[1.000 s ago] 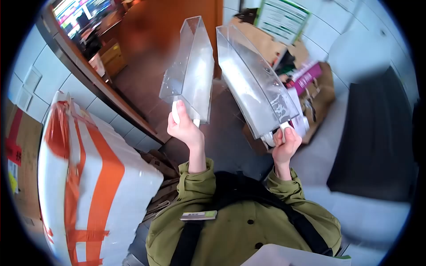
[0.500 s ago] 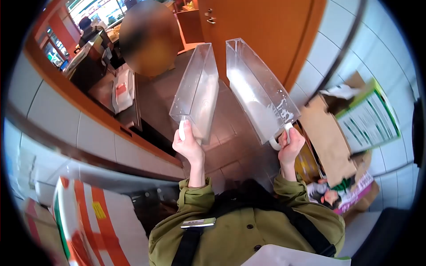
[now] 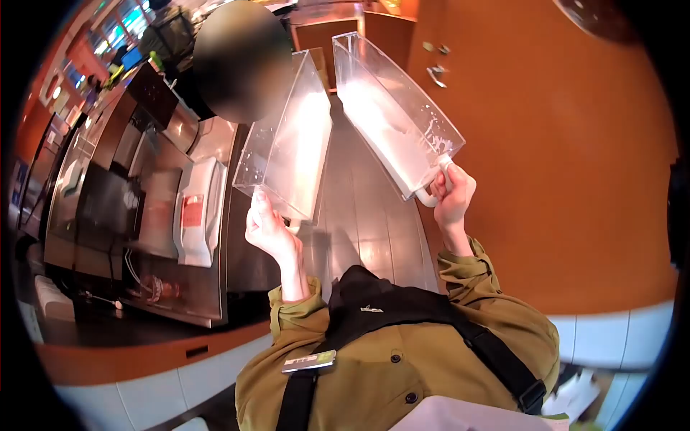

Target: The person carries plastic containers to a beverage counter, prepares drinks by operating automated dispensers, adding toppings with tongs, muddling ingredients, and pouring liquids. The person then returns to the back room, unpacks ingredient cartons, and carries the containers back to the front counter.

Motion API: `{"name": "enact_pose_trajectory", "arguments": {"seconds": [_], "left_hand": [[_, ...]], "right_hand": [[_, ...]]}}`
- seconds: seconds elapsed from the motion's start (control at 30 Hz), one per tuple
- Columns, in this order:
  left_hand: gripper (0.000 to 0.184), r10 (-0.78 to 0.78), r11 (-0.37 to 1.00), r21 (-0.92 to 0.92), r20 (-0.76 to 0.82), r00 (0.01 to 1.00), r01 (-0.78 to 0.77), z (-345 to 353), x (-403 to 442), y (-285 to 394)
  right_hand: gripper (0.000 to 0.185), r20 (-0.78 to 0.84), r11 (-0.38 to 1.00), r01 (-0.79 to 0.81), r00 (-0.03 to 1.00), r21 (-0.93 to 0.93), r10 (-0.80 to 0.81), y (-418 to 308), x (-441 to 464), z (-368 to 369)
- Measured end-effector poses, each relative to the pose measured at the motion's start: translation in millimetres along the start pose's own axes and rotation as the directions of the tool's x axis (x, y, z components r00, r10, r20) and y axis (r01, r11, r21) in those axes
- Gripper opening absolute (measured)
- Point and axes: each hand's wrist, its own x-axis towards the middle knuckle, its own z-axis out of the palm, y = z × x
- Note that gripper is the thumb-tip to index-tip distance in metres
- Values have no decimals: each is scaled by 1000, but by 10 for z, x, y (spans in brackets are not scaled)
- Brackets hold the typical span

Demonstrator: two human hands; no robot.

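Note:
My left hand (image 3: 269,228) grips the white handle of a clear plastic bin (image 3: 287,144), long and narrow, held out in front of me. In my right hand (image 3: 454,192) is a second clear bin (image 3: 392,118) of the same shape, its white handle (image 3: 427,197) partly covered by my fingers. Wet-looking white patches cling to the second bin's wall near the handle. Both bins point away from me with a gap between their far ends. Bright glare on their walls makes it hard to tell what, if anything, is inside.
To the right stands an orange-brown door (image 3: 532,165) with a metal handle (image 3: 436,75). A metal counter (image 3: 136,280) on the left carries a white package (image 3: 199,215) with a red label. Dark floor tiles (image 3: 359,208) run ahead. A person (image 3: 241,65) stands beyond the left bin.
I have moved forward through the doorway, away from the tiled wall and cardboard boxes. Both bins stay in my hands and now sit further left and higher in view.

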Motion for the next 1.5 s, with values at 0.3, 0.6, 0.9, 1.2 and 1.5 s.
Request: {"name": "enact_pose_trajectory", "arguments": {"seconds": [0.3, 0.6, 0.9, 1.2, 1.5], "left_hand": [[26, 92, 996, -3, -162, 983, -93, 1170, 2271, -1058], [16, 283, 959, 110, -435, 855, -262, 2110, 4466, -2252], [33, 418, 908, 315, -709, 568, -274, 2685, 6849, -2770], [25, 551, 835, 487, -736, 393, -257, 2016, 9280, -2890], [27, 553, 820, 486, -809, 199, -303, 858, 11821, -2549]], "right_hand": [[34, 250, 996, -51, 968, 70, 32, 1613, 2755, 1540], [33, 501, 987, -160, 855, 12, 133, 3423, 5032, 3337], [35, 791, 909, -413, 572, 48, 218, 4976, 6454, 5874], [37, 861, 856, -511, 470, 83, 197, 6367, 6526, 8608], [35, 925, 824, -566, 315, 3, 213, 7606, 6216, 11583]]}}
